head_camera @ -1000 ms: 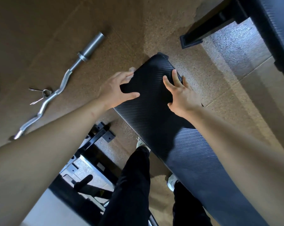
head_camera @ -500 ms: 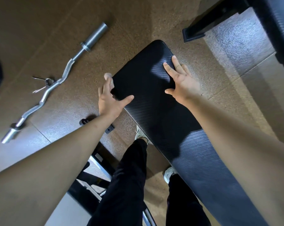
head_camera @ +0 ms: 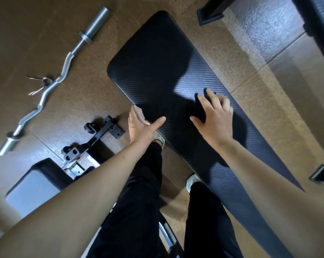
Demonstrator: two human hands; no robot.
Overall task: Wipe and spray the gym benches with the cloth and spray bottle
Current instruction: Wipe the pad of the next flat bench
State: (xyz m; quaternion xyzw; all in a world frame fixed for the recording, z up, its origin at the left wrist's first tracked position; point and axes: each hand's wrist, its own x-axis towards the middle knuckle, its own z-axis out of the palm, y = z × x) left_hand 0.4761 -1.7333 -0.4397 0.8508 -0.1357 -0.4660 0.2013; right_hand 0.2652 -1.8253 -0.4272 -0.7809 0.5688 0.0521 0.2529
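A long black padded gym bench runs diagonally from the upper middle to the lower right. My left hand is at its left edge, thumb on top of the pad and fingers along the side, pressing a small pale cloth against that edge. My right hand rests on top of the pad with its fingers spread and slightly curled. The dark patch under it cannot be told from shadow. No spray bottle is in view.
A silver curl bar with a spring clip lies on the brown rubber floor at left. A second bench's pad and black frame sit at lower left. My legs stand beside the bench. Black equipment fills the upper right.
Both hands have slid back along the bench towards me, away from its far end, and more of the far pad now shows. The left hand has stayed on the left edge.
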